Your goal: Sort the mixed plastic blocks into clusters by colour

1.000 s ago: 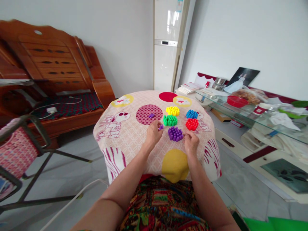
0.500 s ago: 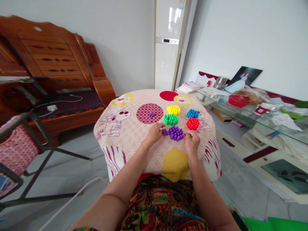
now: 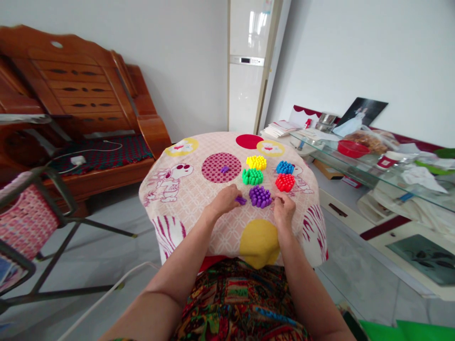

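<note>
Small glossy pegs stand upright in tight clusters, sorted by colour. The purple cluster (image 3: 260,196) lies between my two hands. To its left, my left hand (image 3: 226,199) has its fingers closed at a few loose purple pegs (image 3: 241,201), which stick out past the fingertips. My right hand (image 3: 284,207) is at the cluster's right edge, thumb and fingers pinched together; what is between them, if anything, is hidden. Beyond the purple pegs are the green cluster (image 3: 252,176) and the yellow cluster (image 3: 256,162). The red cluster (image 3: 285,182) and blue cluster (image 3: 285,167) sit to the right.
A few more purple pegs (image 3: 224,169) lie on the checked circle of the patterned tablecloth (image 3: 199,189). A glass-topped cabinet (image 3: 401,177) with a red bowl (image 3: 352,148) stands right. At left are a wooden bench (image 3: 81,99) and a metal-framed chair (image 3: 39,213).
My left hand has moved slightly left and toward me, and the loose purple pegs have shifted with it, away from the purple cluster. My right hand has stayed almost still.
</note>
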A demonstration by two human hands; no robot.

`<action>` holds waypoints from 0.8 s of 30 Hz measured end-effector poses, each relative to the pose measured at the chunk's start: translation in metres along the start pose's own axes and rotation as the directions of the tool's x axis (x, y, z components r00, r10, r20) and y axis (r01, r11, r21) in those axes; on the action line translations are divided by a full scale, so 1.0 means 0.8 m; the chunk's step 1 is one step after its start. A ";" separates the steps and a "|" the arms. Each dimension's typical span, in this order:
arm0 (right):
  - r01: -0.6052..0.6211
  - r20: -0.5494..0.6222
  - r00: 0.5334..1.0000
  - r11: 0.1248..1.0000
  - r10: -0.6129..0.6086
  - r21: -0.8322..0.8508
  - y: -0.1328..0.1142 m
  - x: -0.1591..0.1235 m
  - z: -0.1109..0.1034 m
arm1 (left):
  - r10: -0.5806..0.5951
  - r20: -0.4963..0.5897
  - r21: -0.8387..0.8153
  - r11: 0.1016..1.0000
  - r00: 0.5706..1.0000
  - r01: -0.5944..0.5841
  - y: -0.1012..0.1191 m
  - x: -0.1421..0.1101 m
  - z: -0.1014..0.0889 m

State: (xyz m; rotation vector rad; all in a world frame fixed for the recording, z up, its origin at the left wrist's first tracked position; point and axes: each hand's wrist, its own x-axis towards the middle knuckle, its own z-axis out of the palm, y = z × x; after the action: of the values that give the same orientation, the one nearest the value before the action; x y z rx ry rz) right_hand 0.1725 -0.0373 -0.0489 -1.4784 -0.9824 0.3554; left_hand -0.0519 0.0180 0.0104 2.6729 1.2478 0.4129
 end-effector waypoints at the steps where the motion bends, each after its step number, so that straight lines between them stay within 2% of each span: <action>1: -0.003 0.002 1.000 1.000 0.003 0.005 -0.001 0.000 0.000 | -0.004 0.012 0.016 1.000 1.000 0.004 0.001 0.000 -0.001; 7: 0.042 -0.020 0.999 0.999 -0.042 -0.003 0.001 0.001 -0.001 | -0.005 0.032 0.008 1.000 0.999 0.005 0.008 0.002 -0.005; 10: 0.053 -0.022 0.998 0.999 -0.053 -0.013 0.005 0.002 0.000 | -0.066 -0.015 -0.122 0.990 0.998 0.064 0.008 -0.001 -0.004; 13: 0.052 -0.015 0.998 0.998 -0.053 -0.017 0.007 0.002 0.000 | -0.131 -0.061 -0.341 0.934 0.989 0.103 0.008 0.002 0.002; 15: 0.047 -0.010 0.999 0.999 -0.047 -0.018 0.006 0.002 0.000 | -0.174 -0.086 -0.422 0.898 0.981 0.123 0.010 0.007 0.007; 19: 0.058 -0.010 0.998 0.998 -0.058 -0.018 0.003 0.001 0.000 | -0.239 -0.112 -0.491 0.857 0.964 0.155 0.016 0.019 0.022; 24: 0.068 -0.007 0.998 0.997 -0.068 -0.025 0.006 0.002 0.000 | -0.234 -0.102 -0.504 0.850 0.967 0.152 0.017 0.022 0.034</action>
State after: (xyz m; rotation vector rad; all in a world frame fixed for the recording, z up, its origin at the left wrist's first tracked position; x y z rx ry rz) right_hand 0.1753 -0.0355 -0.0524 -1.4636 -1.0315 0.2892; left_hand -0.0227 0.0223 -0.0090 2.0945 1.2338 0.8069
